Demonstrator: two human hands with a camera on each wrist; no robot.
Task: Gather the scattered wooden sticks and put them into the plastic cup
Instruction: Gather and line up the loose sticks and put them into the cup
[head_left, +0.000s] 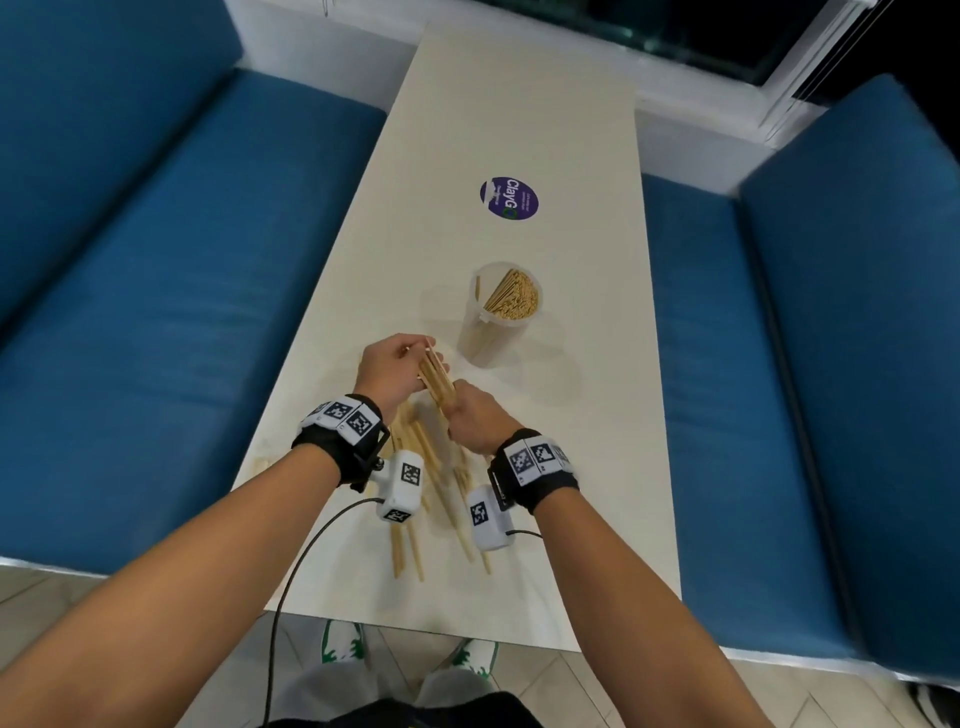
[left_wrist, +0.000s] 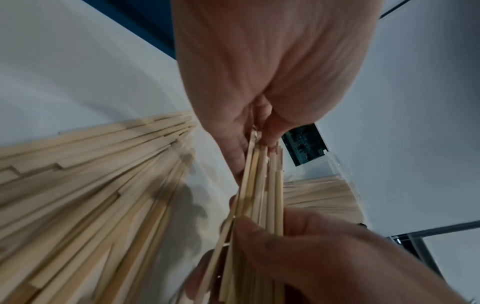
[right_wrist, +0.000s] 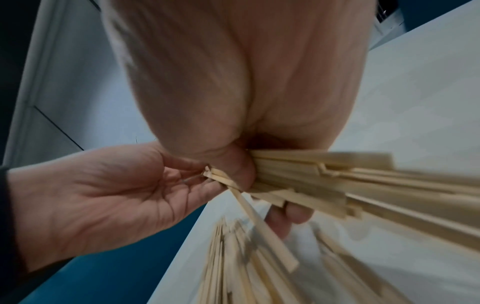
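Both hands hold one bundle of thin wooden sticks (head_left: 437, 380) above the cream table (head_left: 519, 119). My left hand (head_left: 415, 358) pinches the bundle's far end; in the left wrist view the left hand (left_wrist: 255, 135) has its fingers curled round the bundle (left_wrist: 262, 185). My right hand (head_left: 460, 413) grips the near end, and the right wrist view shows the right hand (right_wrist: 259, 185) wrapped round the bundle (right_wrist: 324, 179). The clear plastic cup (head_left: 491, 338) stands upright just right of the hands, with many sticks in it. Several loose sticks (head_left: 434, 488) lie on the table under my wrists.
A round purple sticker (head_left: 509, 197) lies on the table beyond the cup. Blue padded benches (head_left: 182, 291) run along both long sides of the table. The table's near edge (head_left: 415, 621) is close to my feet. A black cable (head_left: 291, 571) hangs from my left wrist.
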